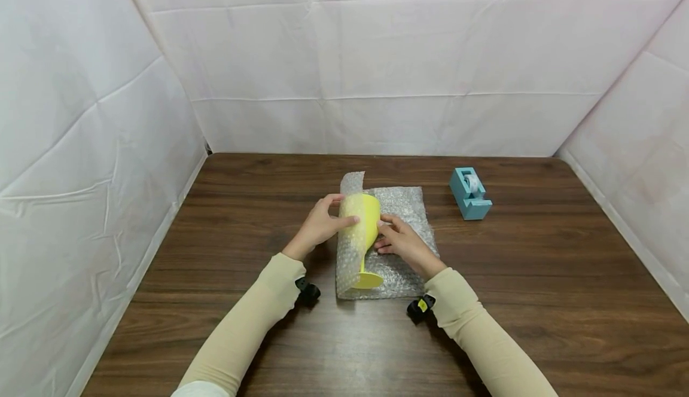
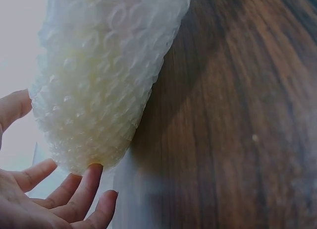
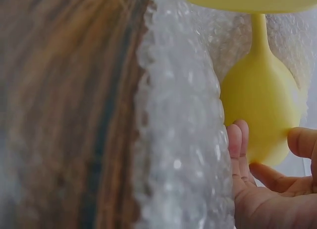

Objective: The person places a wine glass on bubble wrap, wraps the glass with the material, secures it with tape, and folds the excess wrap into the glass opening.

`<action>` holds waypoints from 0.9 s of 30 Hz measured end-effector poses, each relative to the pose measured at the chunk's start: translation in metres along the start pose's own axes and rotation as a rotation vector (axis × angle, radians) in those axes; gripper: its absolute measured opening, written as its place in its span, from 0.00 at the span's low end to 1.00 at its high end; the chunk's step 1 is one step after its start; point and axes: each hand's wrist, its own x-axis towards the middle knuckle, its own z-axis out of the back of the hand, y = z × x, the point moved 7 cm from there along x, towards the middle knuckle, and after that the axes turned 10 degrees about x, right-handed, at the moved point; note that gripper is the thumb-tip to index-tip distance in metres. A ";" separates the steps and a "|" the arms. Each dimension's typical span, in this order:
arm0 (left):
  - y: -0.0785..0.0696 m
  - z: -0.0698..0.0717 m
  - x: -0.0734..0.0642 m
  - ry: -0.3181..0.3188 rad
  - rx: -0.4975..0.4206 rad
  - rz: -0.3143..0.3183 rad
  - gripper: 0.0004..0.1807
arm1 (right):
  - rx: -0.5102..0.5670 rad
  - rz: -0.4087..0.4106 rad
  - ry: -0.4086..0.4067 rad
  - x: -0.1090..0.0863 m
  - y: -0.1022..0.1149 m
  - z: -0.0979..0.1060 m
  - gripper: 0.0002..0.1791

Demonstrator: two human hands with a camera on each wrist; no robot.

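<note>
A yellow goblet [image 1: 371,222] lies on its side on a sheet of bubble wrap [image 1: 406,205], its bowl away from the person and its round foot nearer. The sheet's left part is folded up over the goblet's left side. My left hand [image 1: 320,225] holds that fold against the bowl, thumb on top; in the left wrist view the fingertips touch the bubble wrap [image 2: 99,105], with yellow showing faintly through. With thumb and fingers, my right hand [image 1: 402,244] grips the right side of the bowl. The right wrist view shows the goblet's bowl [image 3: 260,95], stem and foot uncovered.
A teal tape dispenser [image 1: 470,197] with a roll of clear tape stands right of the bubble wrap on the dark wooden table [image 1: 258,188]. White cloth walls [image 1: 387,56] rise behind the table and at both sides.
</note>
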 end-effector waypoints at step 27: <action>-0.014 -0.012 0.003 -0.030 0.037 -0.046 0.39 | -0.075 -0.017 0.015 -0.009 0.005 0.013 0.32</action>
